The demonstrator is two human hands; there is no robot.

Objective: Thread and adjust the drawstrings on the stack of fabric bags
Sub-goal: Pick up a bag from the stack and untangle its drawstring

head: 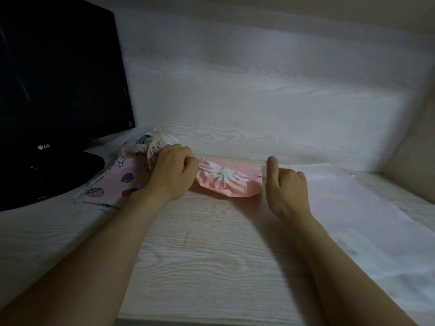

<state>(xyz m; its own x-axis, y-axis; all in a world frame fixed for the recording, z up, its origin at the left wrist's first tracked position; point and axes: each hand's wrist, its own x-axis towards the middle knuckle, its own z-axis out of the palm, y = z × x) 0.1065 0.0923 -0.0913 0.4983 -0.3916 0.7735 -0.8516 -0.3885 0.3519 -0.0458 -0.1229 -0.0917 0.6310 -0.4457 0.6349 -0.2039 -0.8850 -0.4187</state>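
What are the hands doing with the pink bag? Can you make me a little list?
pink bag: on the desk, mouth gathered tight
drawstring: white, sticking out at both ends
left hand: pinches it at the bag's left end
right hand: fingers curled round it at the right end, thumb up
printed bags: piled at left beside the monitor

1. Dead centre, the pink bag (pixel 229 184) lies on its side, its mouth cinched tight into a puckered rosette.
2. The white drawstring (pixel 224 174) fans out of that gather, with strands running off to the left and right.
3. Over on the left, the patterned bag (pixel 117 182), pink with a bunny and strawberries, lies flat.
4. A cream drawstring (pixel 154 147) sits bunched at its far end.
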